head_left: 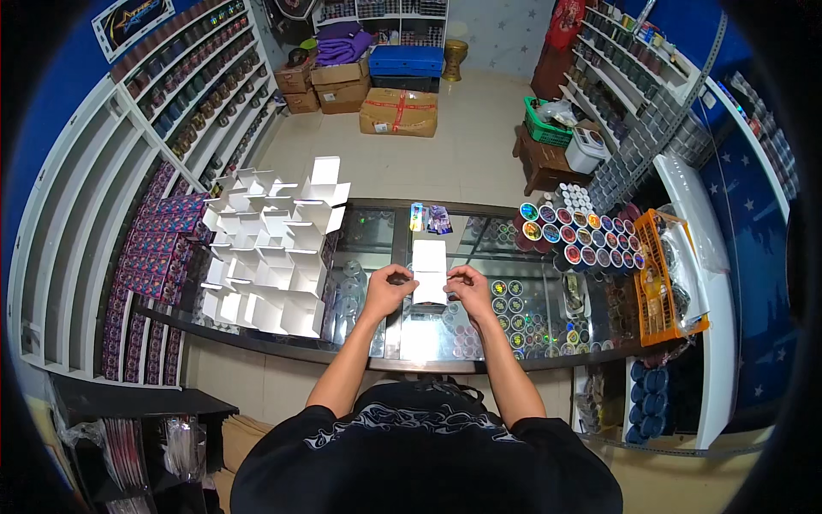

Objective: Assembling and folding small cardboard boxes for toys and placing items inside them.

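Note:
A small white cardboard box point(430, 286) lies on the glass counter in front of me, its flap spread toward the far side. My left hand point(390, 291) pinches the box's left edge with curled fingers. From the right, my right hand point(470, 292) grips the opposite edge in the same way. Just beyond the box lie colourful printed cards or stickers point(431, 218). To the left stand several open white boxes point(274, 248) in rows, flaps up. Round-lidded jars point(591, 236) with shiny labels are grouped at the right.
Purple patterned boxes point(163, 240) are stacked at the far left. An orange basket point(655, 287) stands on the counter's right end. Under the glass top point(368, 236) more round containers show. Beyond the counter are a taped carton point(399, 112) and a wooden stool point(541, 161).

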Available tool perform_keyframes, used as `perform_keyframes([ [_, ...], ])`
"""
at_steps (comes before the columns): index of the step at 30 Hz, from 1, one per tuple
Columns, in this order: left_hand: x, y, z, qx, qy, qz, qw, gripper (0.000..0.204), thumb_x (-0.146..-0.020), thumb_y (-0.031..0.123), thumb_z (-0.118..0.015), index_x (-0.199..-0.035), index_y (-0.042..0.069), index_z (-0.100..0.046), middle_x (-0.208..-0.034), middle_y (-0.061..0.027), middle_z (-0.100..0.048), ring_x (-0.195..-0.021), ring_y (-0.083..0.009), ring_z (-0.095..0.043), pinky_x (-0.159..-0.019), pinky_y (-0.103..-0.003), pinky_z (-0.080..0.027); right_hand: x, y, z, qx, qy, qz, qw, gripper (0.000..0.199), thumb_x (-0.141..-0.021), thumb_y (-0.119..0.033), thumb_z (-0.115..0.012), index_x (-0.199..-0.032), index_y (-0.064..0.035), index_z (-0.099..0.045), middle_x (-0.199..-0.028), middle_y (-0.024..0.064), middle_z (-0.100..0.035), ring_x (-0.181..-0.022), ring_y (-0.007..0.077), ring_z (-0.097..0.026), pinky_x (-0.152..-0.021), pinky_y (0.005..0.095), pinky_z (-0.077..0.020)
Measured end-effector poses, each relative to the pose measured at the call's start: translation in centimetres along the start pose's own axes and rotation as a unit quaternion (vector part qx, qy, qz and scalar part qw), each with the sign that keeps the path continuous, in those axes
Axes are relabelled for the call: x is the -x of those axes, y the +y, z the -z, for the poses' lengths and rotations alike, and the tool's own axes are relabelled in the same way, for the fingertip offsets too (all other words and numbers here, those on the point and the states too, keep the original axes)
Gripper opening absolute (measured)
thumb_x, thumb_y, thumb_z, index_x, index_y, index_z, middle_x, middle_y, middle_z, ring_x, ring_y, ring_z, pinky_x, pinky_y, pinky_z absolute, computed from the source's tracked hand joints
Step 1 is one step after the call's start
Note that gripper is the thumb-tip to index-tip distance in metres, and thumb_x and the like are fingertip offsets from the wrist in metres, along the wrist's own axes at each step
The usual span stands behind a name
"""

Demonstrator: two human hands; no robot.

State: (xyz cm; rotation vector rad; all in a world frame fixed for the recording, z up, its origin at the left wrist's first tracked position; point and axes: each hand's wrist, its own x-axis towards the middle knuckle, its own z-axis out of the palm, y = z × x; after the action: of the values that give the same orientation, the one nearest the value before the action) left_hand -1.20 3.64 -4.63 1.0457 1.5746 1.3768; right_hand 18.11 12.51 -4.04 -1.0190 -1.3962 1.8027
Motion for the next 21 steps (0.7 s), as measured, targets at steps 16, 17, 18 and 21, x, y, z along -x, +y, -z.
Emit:
perform_keyframes([
  [16, -2.2, -2.2, 0.7, 0.158, -0.066, 0.073, 0.982, 0.049, -0.068, -0.001, -0.077, -0.115, 0.001, -0.062, -0.101, -0.0064, -0.064, -0.092, -0.0144, -0.058, -0.084, -0.028, -0.048, -1.2, -1.4, 0.1, -0.072, -0.023, -0.089, 0.993, 0.036, -0.08, -0.003, -0.065, -0.115, 0.0009, -0.059, -0.081, 0.0023, -0.06, -0.07, 0.0115, -0.058, -0.058, 0.0253, -0.0472],
  [17, -2.2, -2.3, 0.8, 0.159, -0.065, 0.074, 0.982, 0.049, -0.068, -0.001, -0.077, -0.115, 0.001, -0.062, -0.101, -0.0064, -0.064, -0.092, -0.0144, -0.058, -0.084, -0.028, -0.048, -1.2, -1.5, 0.0, -0.079, -0.019, -0.09, 0.993, 0.036, -0.08, -0.002, -0.065, -0.115, 0.0004, -0.059, -0.08, 0.0021, -0.06, -0.07, 0.0117, -0.058, -0.058, 0.0253, -0.0474],
  [18, -2.1, -2.3, 0.8, 0.152, -0.059, 0.075, 0.984, 0.049, -0.068, -0.001, -0.077, -0.115, 0.001, -0.063, -0.1, -0.006, -0.064, -0.091, -0.014, -0.058, -0.083, -0.028, -0.048, -1.2, -1.6, -0.1, -0.079, -0.02, -0.091, 0.992, 0.036, -0.08, -0.002, -0.065, -0.115, 0.0004, -0.059, -0.08, 0.0021, -0.06, -0.07, 0.0117, -0.058, -0.058, 0.0253, -0.0474],
  [21, -1.8, -2.2, 0.8, 0.144, -0.052, 0.068, 0.986, 0.044, -0.07, -0.001, -0.076, -0.112, 0.001, -0.064, -0.099, -0.0059, -0.064, -0.091, -0.0135, -0.059, -0.083, -0.027, -0.048, -1.2, -1.5, -0.1, -0.099, -0.012, -0.087, 0.991, 0.031, -0.079, -0.002, -0.067, -0.109, -0.0013, -0.062, -0.078, 0.0006, -0.061, -0.067, 0.009, -0.057, -0.056, 0.0232, -0.047],
])
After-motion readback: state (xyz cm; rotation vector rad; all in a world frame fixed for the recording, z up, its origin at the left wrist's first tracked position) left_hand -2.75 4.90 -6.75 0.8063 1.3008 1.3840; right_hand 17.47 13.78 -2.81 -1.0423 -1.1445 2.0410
